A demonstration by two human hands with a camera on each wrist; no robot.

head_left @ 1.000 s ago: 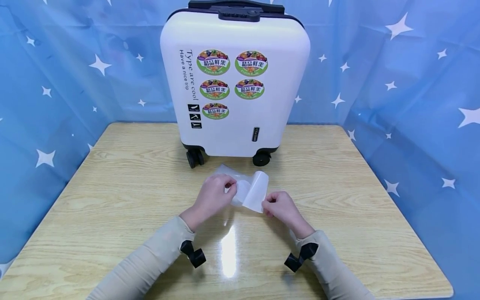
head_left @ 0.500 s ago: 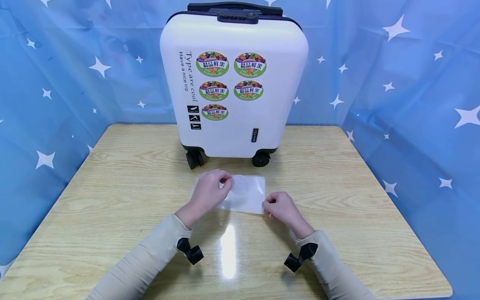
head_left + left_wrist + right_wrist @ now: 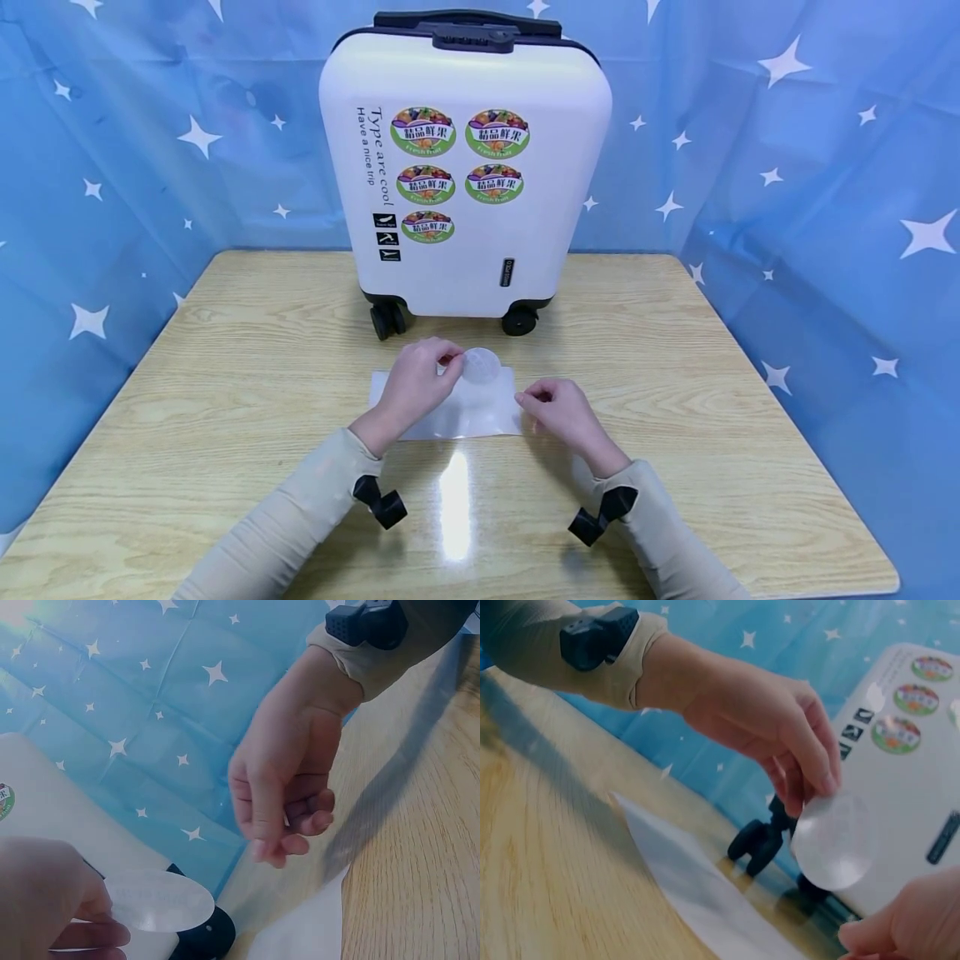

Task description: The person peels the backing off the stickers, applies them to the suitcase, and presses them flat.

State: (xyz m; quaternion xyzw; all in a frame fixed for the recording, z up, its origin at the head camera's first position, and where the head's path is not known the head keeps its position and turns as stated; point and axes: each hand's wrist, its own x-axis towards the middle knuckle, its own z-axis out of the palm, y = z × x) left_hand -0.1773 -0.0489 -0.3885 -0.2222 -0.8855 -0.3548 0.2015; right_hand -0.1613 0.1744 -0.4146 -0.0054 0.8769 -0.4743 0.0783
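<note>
My left hand (image 3: 420,379) pinches the left edge of a round, whitish sticker (image 3: 482,365) between thumb and fingertips. In the right wrist view the sticker (image 3: 836,840) is raised above the table, its pale, translucent side showing. Below it a white backing sheet (image 3: 468,417) lies on the table, partly hidden by the left hand. My right hand (image 3: 564,414) hovers by the sheet's right end. In the left wrist view the right hand (image 3: 289,772) has loosely curled fingers with nothing between them.
A white suitcase (image 3: 465,279) stands upright on the wooden table (image 3: 262,375), just beyond the hands. Several oval fruit stickers (image 3: 422,132) are on its front, two in each upper row and one lower left. Blue star-patterned cloth (image 3: 112,167) surrounds the table.
The backing sheet, first curled up at the right hand, has flattened and dropped toward me onto the table. The sticker has come free in the left hand; the right hand has let the sheet go.
</note>
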